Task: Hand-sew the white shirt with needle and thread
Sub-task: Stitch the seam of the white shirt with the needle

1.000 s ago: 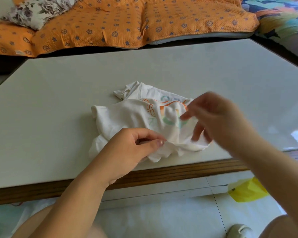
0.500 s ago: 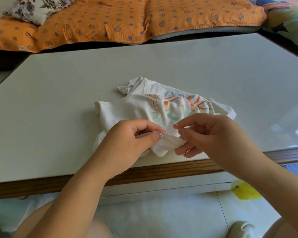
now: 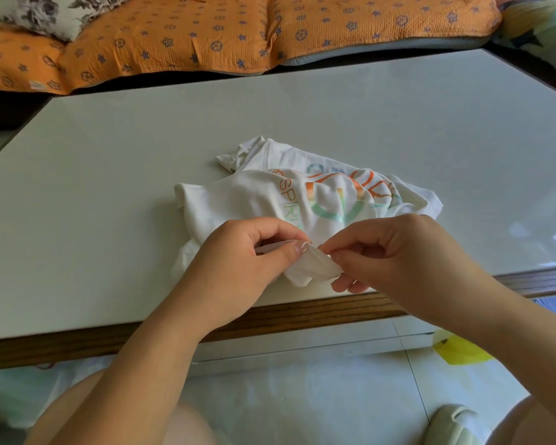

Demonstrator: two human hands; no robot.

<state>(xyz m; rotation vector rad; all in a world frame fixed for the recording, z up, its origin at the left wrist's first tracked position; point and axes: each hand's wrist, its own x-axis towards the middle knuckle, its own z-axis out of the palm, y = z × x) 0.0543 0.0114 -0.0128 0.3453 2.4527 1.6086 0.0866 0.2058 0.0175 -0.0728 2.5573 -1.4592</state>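
Note:
A crumpled white shirt [image 3: 254,200] with orange and green print lies near the front edge of the white table [image 3: 109,175]. My left hand [image 3: 238,268] pinches a fold of the shirt's near edge between thumb and forefinger. My right hand [image 3: 395,252] is just to its right, thumb and forefinger pinched together at the same fold, the other fingers curled under the cloth. The needle and thread are too thin to make out; what my right fingertips hold cannot be told apart from the fabric.
The table has a wooden front rim [image 3: 302,313]. An orange patterned cushion [image 3: 238,33] lies behind the table. A yellow bag [image 3: 459,350] and a pale slipper [image 3: 453,425] are on the floor at lower right. My knees are below the table edge.
My right hand came down from above the shirt's printed part to the near fold and now pinches beside my left thumb. The left hand has kept its grip in place.

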